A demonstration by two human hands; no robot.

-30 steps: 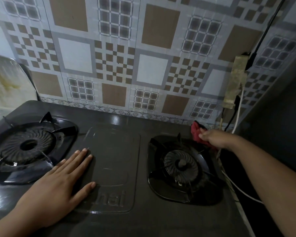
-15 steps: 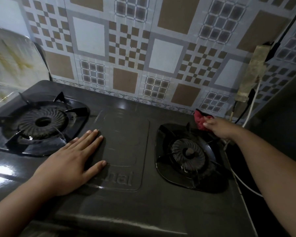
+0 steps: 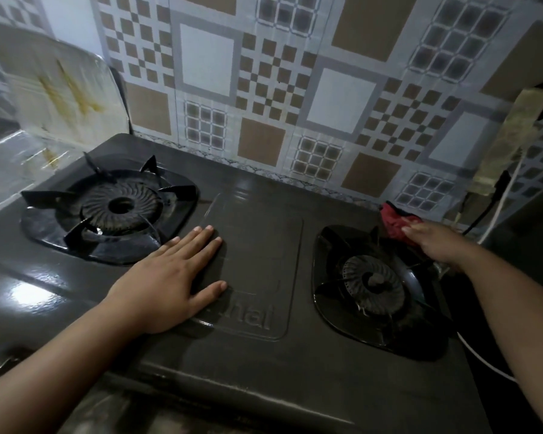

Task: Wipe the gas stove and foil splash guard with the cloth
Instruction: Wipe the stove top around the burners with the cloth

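Two hands | right (image 3: 436,244) presses cloth (image 3: 395,218) | left (image 3: 170,277) flat on stove (image 3: 264,245)

Black gas stove (image 3: 257,252), red cloth (image 3: 394,219) — brown-grey checked wall tiles (image 3: 264,89)

Stove top (image 3: 257,255): dark metal, smooth, semi-gloss with light reflections. Burner trays (image 3: 326,296): glossy black enamel look. Burner heads (image 3: 119,206): matt, ribbed metal. Splash guard (image 3: 63,95): shiny crinkled foil, stained yellow-brown. Cloth (image 3: 394,219): red, soft fabric. Wall (image 3: 264,89): smooth patterned tile.
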